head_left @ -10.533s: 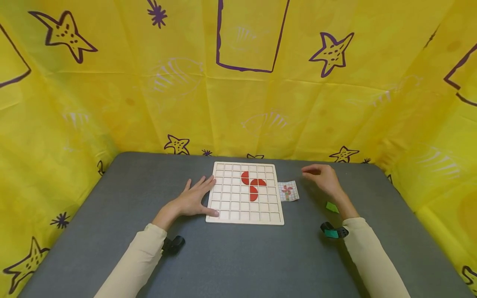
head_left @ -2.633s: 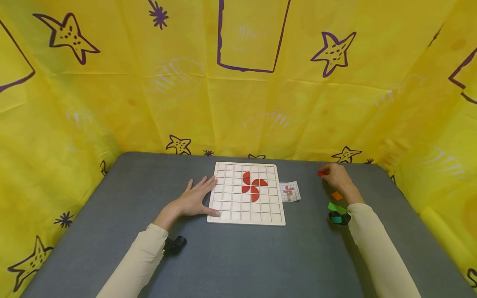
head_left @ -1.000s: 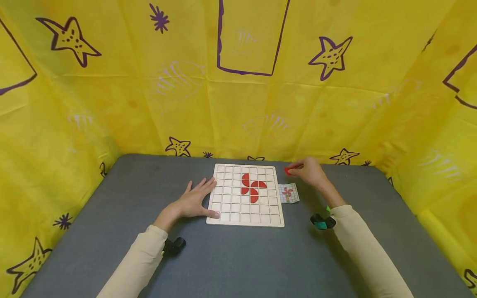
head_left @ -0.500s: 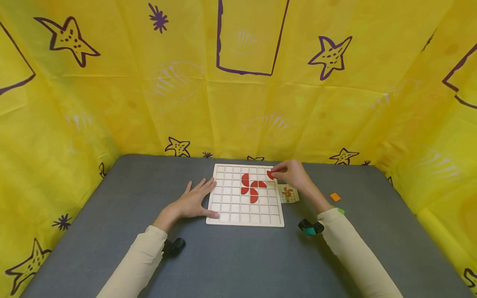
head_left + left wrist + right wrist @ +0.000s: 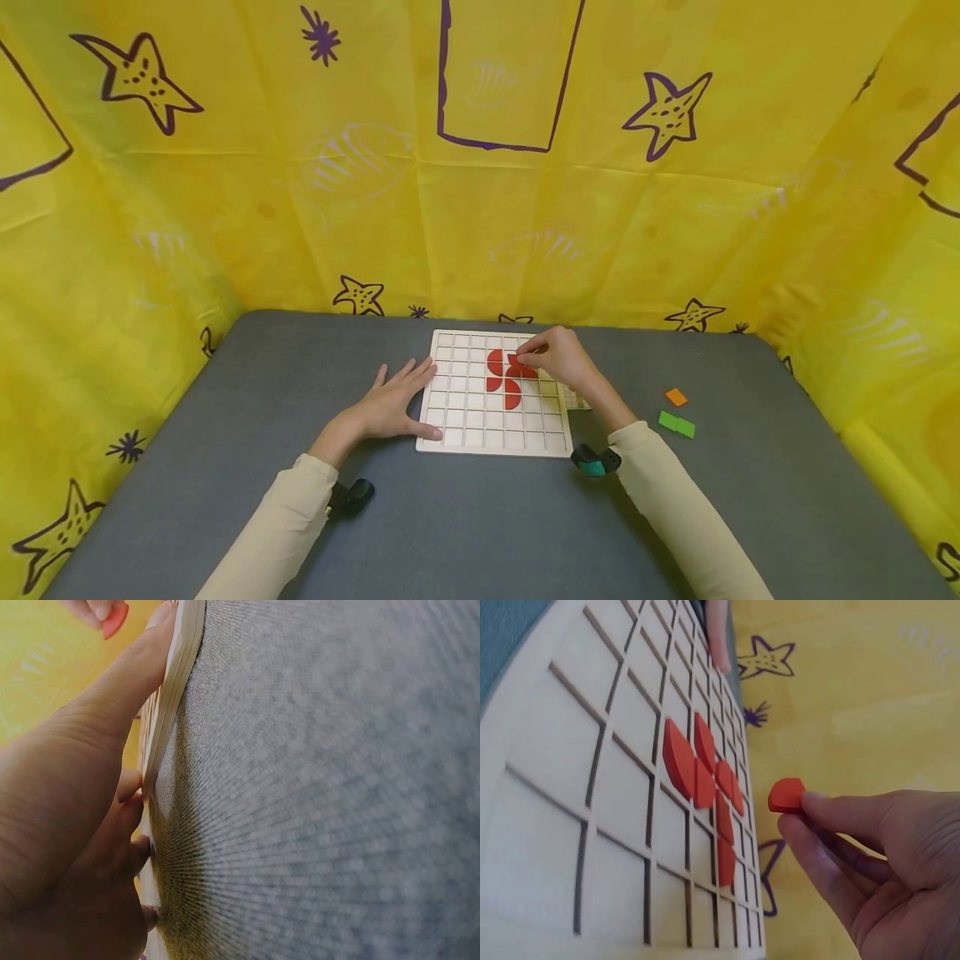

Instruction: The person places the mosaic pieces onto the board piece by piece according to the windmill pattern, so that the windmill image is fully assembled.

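A pale wooden grid board [image 5: 465, 425] lies on the table, and several red quarter-round tiles [image 5: 512, 395] sit in its cells in a pinwheel shape. My left hand [image 5: 386, 407] rests along the board's left edge with fingers spread; in the left wrist view its thumb [image 5: 135, 667] lies over the edge. Above the board my right hand [image 5: 561, 358] pinches one more red quarter-round tile [image 5: 786, 795] between thumb and fingers. The right wrist view shows that tile held clear of the board surface [image 5: 622, 802].
A small printed pattern card [image 5: 577, 401] lies at the board's right edge, partly hidden by my right hand. Farther right are an orange tile [image 5: 677, 397] and two green tiles [image 5: 677, 424] on the grey table [image 5: 480, 525]. A yellow patterned curtain [image 5: 480, 233] stands behind.
My right hand has carried the red tile left from the table's right side to above the pinwheel. One more red tile sits on the board than at first. The left hand has stayed put.
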Demonstrator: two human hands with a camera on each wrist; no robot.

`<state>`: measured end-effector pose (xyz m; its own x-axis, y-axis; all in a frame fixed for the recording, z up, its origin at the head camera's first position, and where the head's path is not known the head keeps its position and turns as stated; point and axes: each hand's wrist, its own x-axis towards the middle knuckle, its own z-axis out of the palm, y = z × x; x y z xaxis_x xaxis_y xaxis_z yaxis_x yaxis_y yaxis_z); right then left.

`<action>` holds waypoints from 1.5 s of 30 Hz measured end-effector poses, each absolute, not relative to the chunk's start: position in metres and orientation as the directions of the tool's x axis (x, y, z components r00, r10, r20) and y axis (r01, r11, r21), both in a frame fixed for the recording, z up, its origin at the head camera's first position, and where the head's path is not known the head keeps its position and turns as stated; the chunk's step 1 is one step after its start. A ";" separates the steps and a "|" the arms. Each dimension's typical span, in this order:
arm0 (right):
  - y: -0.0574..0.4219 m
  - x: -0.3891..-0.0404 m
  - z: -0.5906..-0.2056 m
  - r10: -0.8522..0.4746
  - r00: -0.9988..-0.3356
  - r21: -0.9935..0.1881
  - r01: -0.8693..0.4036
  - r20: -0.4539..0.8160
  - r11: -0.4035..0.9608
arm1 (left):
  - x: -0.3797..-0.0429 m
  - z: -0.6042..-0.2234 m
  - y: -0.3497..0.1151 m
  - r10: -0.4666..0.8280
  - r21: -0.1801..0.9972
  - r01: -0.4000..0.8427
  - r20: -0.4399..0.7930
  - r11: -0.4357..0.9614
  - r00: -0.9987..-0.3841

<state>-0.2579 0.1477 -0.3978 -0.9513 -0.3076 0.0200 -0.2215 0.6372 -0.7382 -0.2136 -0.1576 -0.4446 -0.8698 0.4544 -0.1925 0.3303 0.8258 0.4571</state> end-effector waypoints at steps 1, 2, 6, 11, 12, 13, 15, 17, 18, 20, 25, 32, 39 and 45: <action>0.146 -0.258 -0.398 -0.311 -0.950 -0.734 -0.225 0.021 0.641 | -0.214 -0.445 -0.158 0.455 0.458 0.331 -0.190 0.825 -0.870; 0.143 -0.258 -0.399 -0.313 -0.949 -0.731 -0.229 0.022 0.643 | -0.213 -0.444 -0.158 0.456 0.460 0.332 -0.189 0.824 -0.870; 0.136 -0.257 -0.401 -0.319 -0.947 -0.720 -0.243 0.032 0.650 | -0.213 -0.444 -0.158 0.457 0.461 0.334 -0.186 0.822 -0.870; 0.128 -0.255 -0.407 -0.343 -0.939 -0.741 -0.258 0.039 0.620 | -0.213 -0.443 -0.157 0.456 0.463 0.329 -0.194 0.823 -0.869; 0.126 -0.255 -0.407 -0.348 -0.937 -0.749 -0.256 0.037 0.611 | -0.213 -0.443 -0.157 0.455 0.462 0.328 -0.195 0.824 -0.869; 0.125 -0.255 -0.408 -0.351 -0.936 -0.756 -0.255 0.035 0.603 | -0.213 -0.443 -0.158 0.454 0.461 0.326 -0.196 0.825 -0.869; 0.120 -0.254 -0.410 -0.351 -0.936 -0.770 -0.241 0.024 0.591 | -0.214 -0.444 -0.158 0.453 0.459 0.326 -0.197 0.826 -0.870; 0.116 -0.254 -0.412 -0.352 -0.936 -0.770 -0.238 0.019 0.593 | -0.214 -0.444 -0.158 0.451 0.452 0.326 -0.201 0.830 -0.870; 0.114 -0.254 -0.413 -0.348 -0.937 -0.765 -0.238 0.020 0.599 | -0.214 -0.444 -0.158 0.453 0.453 0.329 -0.197 0.829 -0.870; 0.110 -0.254 -0.414 -0.347 -0.938 -0.757 -0.240 0.019 0.608 | -0.214 -0.444 -0.158 0.453 0.448 0.331 -0.198 0.831 -0.869; 0.099 -0.254 -0.418 -0.347 -0.938 -0.769 -0.222 0.000 0.600 | -0.215 -0.444 -0.158 0.453 0.441 0.333 -0.201 0.834 -0.869; 0.091 -0.252 -0.424 -0.338 -0.941 -0.770 -0.195 -0.029 0.607 | -0.215 -0.445 -0.158 0.456 0.445 0.337 -0.192 0.830 -0.869; 0.089 -0.253 -0.430 -0.333 -0.943 -0.710 -0.240 0.008 0.662 | -0.214 -0.446 -0.158 0.456 0.443 0.336 -0.195 0.831 -0.868; 0.087 -0.254 -0.432 -0.334 -0.942 -0.677 -0.266 0.032 0.686 | -0.215 -0.446 -0.159 0.458 0.443 0.341 -0.187 0.829 -0.869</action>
<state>-0.2542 0.0872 -0.4316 -0.9420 -0.3341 0.0320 -0.2663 0.6859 -0.6772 -0.2153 -0.1586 -0.4462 -0.8690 0.4581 -0.1870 0.3414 0.8287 0.4435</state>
